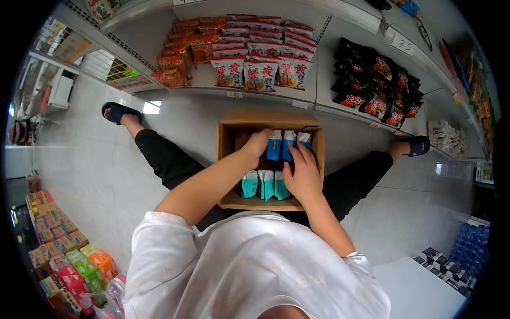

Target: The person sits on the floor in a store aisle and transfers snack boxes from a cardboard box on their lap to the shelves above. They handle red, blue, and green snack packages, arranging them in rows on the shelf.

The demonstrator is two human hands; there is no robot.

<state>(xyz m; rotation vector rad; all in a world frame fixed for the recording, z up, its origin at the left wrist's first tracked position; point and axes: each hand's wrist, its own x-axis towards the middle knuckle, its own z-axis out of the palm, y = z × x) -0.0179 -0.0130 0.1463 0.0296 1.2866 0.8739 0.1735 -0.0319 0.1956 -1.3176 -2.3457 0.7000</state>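
An open cardboard box [270,204] sits on the floor between my legs. Inside it, several blue-and-white snack packets [274,149] stand in a row on the far side. Nearer my body is a row of teal-and-white packets [265,185]. My left hand [257,146] reaches in at the left end of the blue row, its fingertips against the leftmost packet; whether they grip it is unclear. Over the right side of the box, my right hand [305,175] has thumb and fingers apart. Its fingertips touch the blue packets at the right end.
Ahead, a low white shelf [201,79] carries red-and-white snack bags [261,73], orange bags [175,60] and black bags [378,83]. Colourful cartons [85,271] are stacked at lower left. A white surface [418,283] and blue plastic-wrapped goods [470,249] are at lower right.
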